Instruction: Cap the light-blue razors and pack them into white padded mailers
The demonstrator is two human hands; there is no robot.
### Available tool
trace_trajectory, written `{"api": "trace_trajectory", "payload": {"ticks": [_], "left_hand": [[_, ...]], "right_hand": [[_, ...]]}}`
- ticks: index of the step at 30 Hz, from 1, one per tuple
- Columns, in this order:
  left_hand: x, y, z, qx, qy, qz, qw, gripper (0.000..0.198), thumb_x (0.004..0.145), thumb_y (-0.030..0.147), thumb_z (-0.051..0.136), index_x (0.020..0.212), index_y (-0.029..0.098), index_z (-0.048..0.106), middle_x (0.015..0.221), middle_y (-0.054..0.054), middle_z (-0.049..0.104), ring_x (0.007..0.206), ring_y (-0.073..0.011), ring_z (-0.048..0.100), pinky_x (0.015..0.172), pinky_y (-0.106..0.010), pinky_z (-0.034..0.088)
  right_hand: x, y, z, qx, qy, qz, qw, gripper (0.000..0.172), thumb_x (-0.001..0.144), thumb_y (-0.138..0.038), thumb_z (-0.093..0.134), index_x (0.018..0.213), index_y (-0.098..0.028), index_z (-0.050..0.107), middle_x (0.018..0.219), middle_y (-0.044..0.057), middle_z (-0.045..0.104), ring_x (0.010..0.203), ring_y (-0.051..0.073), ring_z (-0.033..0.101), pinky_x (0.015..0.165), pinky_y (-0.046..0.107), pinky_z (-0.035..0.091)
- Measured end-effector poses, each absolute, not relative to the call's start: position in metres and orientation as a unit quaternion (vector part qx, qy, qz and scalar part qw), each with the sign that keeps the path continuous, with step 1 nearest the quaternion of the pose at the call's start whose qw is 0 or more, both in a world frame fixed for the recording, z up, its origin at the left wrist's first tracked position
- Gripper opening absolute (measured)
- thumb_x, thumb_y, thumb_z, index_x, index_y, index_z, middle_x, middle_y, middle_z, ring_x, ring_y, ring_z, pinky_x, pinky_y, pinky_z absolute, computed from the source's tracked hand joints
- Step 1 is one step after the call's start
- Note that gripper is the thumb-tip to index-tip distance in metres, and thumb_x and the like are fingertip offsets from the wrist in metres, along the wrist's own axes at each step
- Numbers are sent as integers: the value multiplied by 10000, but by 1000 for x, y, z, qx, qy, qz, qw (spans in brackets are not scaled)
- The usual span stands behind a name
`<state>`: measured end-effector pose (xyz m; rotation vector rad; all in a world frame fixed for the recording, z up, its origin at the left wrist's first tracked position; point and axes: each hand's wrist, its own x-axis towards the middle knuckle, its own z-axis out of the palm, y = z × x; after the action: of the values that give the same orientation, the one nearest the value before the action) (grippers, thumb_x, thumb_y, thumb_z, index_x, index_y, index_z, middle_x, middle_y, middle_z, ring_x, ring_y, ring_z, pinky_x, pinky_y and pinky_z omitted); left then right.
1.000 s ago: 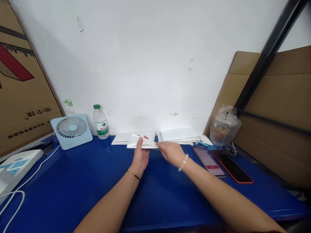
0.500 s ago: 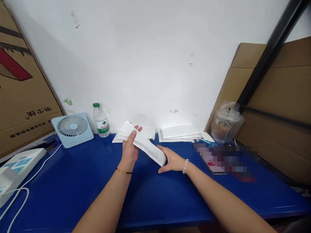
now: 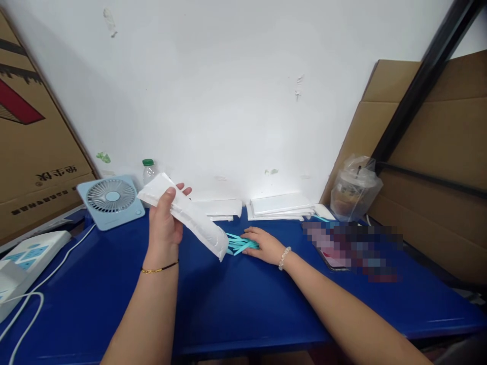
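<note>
My left hand (image 3: 165, 223) is closed around a long white padded packet (image 3: 192, 220), thumb on top, with some fingers reaching past its far edge. The packet slants down to the right. Thin turquoise strips (image 3: 236, 244) lie in a loose bundle at its lower right end; whether any are still inside the packet is hidden. My right hand (image 3: 266, 246) curls over the right end of this bundle, gripping it close to the blue table (image 3: 243, 304).
Flat white packets (image 3: 281, 204) lie in a stack by the wall, with more white packets (image 3: 220, 208) to their left. A blue fan (image 3: 112, 203), a bottle (image 3: 148, 170) and a power strip (image 3: 34, 258) are at left. A bagged drink cup (image 3: 352, 192) and a phone (image 3: 331, 256) are at right.
The white packet has moved left with my left hand, away from my right hand. Turquoise strips now show between them, held by my right hand, which was at the packet's end before.
</note>
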<state>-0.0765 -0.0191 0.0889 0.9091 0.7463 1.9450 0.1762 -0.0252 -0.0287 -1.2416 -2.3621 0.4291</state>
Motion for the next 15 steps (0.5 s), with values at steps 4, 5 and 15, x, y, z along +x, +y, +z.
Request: {"api": "trace_trajectory", "payload": {"ticks": [4,5,15], "left_hand": [[-91,-23,101,361,284,804,378,328,691,382,629,953,185,618,1060,-60,623,1002,-249,599,800,-347,511],[-94,-25,104,358,281,808,374,318,692,387,621,945,193,622,1060,-55,624,1009,-252,594,802,-356,513],[-123,-37,128,364,229,835,344,254,739,367,551,958,238,553,838,13,642,973,-214,594,879,-403,503]], "right_hand": [[179,-24,-29,-432,-864,159,204,498,823,-496,539,1253,-245,534,1332,83,483,1286,273,364,1050,440,340],[180,-24,-29,-425,-867,164,202,492,831,-484,534,1260,-245,527,1340,78,480,1299,271,347,1061,444,326],[196,-23,-26,-405,-870,202,194,405,856,-336,523,1252,-249,532,1346,51,495,1300,239,366,1079,432,311]]}}
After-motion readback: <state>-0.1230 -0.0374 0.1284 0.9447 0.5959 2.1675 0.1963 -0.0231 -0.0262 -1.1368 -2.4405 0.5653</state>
